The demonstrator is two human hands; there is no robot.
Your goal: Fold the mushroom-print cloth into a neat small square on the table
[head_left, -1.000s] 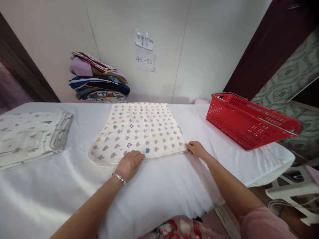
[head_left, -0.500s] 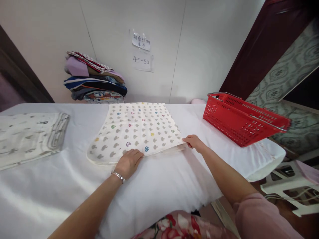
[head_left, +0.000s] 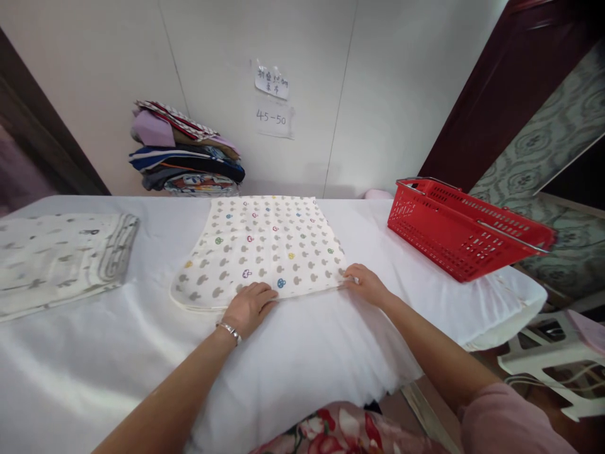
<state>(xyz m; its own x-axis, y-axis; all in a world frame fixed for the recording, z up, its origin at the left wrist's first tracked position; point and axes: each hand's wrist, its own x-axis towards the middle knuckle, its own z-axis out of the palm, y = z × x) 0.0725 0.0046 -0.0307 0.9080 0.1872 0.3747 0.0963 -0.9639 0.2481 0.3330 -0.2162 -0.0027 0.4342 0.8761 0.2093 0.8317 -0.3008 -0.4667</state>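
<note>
Left hand (head_left: 249,308) sat on a folded white mushroom-print cloth (head_left: 269,249) — couldn't tell if gripping — right hand (head_left: 352,278) pinched its near corner; keeping layers flush seemed key.

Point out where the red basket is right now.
In the head view, the red basket sits at the right on the white-covered table, beyond the right hand and right of the mushroom-print cloth.

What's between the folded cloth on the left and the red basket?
In the head view, on the white table cover, the mushroom-print cloth lies between the folded cloth and red basket; the left hand and right hand touch its near edge.
</note>
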